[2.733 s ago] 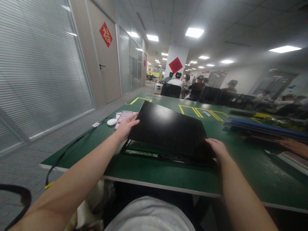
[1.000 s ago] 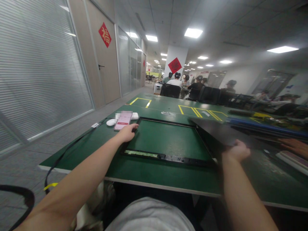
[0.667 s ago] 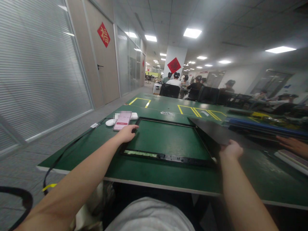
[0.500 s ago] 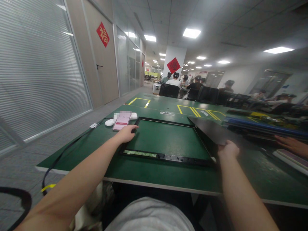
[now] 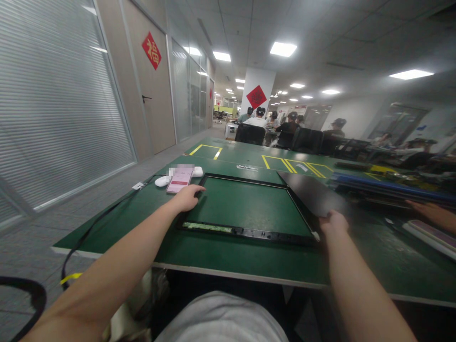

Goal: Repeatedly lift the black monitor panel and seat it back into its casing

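A thin black rectangular frame [image 5: 270,234] lies flat on the green table, its middle open to the tabletop. A light green strip [image 5: 208,227] runs along the left part of its near bar. My left hand [image 5: 188,197] is closed on the frame's left bar, the fingertips partly hidden. On the right, my right hand [image 5: 334,222] grips the near edge of a dark flat panel [image 5: 311,190]. That panel is tilted and slants along the frame's right side; whether it touches the frame I cannot tell.
A phone [image 5: 180,179] with a pink screen and a white rounded object [image 5: 162,181] lie left of the frame. At right are a long blue item [image 5: 388,186], another person's hand [image 5: 432,213] and a pale-edged slab [image 5: 432,237]. Yellow tape [image 5: 285,164] marks the far table.
My right hand has shifted slightly left, and the dark panel has turned a little so more of its face shows. My left hand and the frame stay put.
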The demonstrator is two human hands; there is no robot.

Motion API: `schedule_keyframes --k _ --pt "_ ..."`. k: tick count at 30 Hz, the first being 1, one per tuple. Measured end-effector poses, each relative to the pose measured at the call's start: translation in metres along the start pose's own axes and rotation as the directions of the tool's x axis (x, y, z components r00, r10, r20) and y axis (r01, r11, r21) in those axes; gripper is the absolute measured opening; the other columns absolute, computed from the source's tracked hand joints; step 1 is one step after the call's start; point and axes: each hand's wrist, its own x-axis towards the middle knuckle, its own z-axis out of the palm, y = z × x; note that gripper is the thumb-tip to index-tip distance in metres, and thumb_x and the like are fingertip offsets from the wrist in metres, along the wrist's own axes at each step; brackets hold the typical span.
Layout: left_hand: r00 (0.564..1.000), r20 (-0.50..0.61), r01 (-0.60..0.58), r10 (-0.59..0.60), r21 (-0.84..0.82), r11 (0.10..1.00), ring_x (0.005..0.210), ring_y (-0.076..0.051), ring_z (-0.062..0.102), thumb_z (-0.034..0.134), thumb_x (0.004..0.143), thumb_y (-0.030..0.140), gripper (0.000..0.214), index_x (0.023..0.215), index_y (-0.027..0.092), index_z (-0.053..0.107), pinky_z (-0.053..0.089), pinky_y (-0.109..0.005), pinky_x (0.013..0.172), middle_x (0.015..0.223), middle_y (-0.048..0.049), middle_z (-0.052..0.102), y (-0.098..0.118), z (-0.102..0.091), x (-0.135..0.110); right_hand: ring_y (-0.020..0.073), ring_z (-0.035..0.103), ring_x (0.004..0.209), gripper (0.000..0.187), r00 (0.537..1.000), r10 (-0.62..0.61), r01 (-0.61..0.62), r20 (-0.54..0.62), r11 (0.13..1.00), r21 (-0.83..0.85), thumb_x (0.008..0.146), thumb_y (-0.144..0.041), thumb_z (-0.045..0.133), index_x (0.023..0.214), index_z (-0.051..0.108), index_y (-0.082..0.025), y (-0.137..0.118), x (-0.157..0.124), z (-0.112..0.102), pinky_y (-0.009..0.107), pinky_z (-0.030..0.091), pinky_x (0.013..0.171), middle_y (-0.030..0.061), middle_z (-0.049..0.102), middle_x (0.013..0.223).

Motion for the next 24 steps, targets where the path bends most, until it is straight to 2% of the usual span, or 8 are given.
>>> schedule_keyframes --k 1,2,7,12,19,24 --pt "1.000 -0.001 0.000 0.000 -0.002 1.000 0.115 -0.033 0.061 0.056 0.056 0.006 0.055 0.104 0.024 0.075 0.043 -0.038 0.102 0.117 -0.0075 0.071 0.000 0.000 0.000 0.0133 0.060 0.066 0.026 0.997 0.023 -0.022 -0.077 1.000 0.005 0.065 -0.003 0.054 0.083 0.047 -0.021 0.000 -0.002 0.001 0.033 0.058 0.060 -0.0016 0.057 0.081" --pt "1.000 -0.002 -0.001 0.001 -0.004 1.000 0.115 -0.033 0.061 0.056 0.056 0.006 0.055 0.104 0.024 0.075 0.043 -0.038 0.102 0.117 -0.0075 0.071 0.000 0.000 0.000 0.0136 0.061 0.066 0.026 0.996 0.033 -0.033 -0.082 0.999 0.002 0.065 -0.003 0.054 0.083 0.048 -0.020 -0.001 -0.005 0.003 0.034 0.059 0.061 -0.0013 0.058 0.081" --pt "1.000 -0.001 -0.012 0.012 -0.018 1.000 0.112 -0.034 0.062 0.056 0.055 0.006 0.055 0.103 0.023 0.075 0.043 -0.039 0.102 0.115 -0.0086 0.072 0.000 0.000 0.000 0.0120 0.061 0.062 0.019 0.997 0.061 -0.061 -0.045 0.998 0.013 0.071 -0.003 0.054 0.082 0.051 -0.019 -0.003 -0.017 0.008 0.030 0.059 0.062 -0.0011 0.059 0.077" --pt "1.000 0.014 -0.016 0.016 0.013 1.000 0.112 -0.033 0.062 0.055 0.057 0.005 0.055 0.104 0.023 0.075 0.043 -0.039 0.102 0.116 -0.0091 0.071 0.000 0.000 0.000 0.0111 0.060 0.062 0.018 0.997 0.076 -0.076 -0.016 0.997 -0.008 0.074 -0.004 0.054 0.084 0.052 -0.018 -0.002 -0.017 0.008 0.027 0.059 0.059 -0.0017 0.058 0.076" --pt "0.999 0.021 -0.033 0.032 0.065 0.997 0.112 -0.033 0.062 0.054 0.058 0.005 0.056 0.108 0.022 0.074 0.045 -0.038 0.101 0.117 -0.0090 0.071 -0.001 0.001 0.000 0.0108 0.061 0.064 0.016 0.998 0.055 -0.055 -0.017 0.998 -0.022 0.077 -0.003 0.055 0.084 0.052 -0.017 -0.001 -0.017 0.007 0.027 0.060 0.063 -0.0005 0.059 0.079" --pt "0.998 0.045 -0.041 0.035 0.132 0.990 0.115 -0.028 0.061 0.051 0.060 0.002 0.060 0.113 0.022 0.072 0.043 -0.033 0.102 0.122 -0.0074 0.069 0.003 -0.001 -0.001 0.0120 0.063 0.065 0.018 0.999 0.038 -0.038 0.009 0.998 -0.047 0.076 -0.008 0.062 0.089 0.053 -0.017 0.001 -0.014 0.007 0.029 0.060 0.063 0.0011 0.061 0.083"
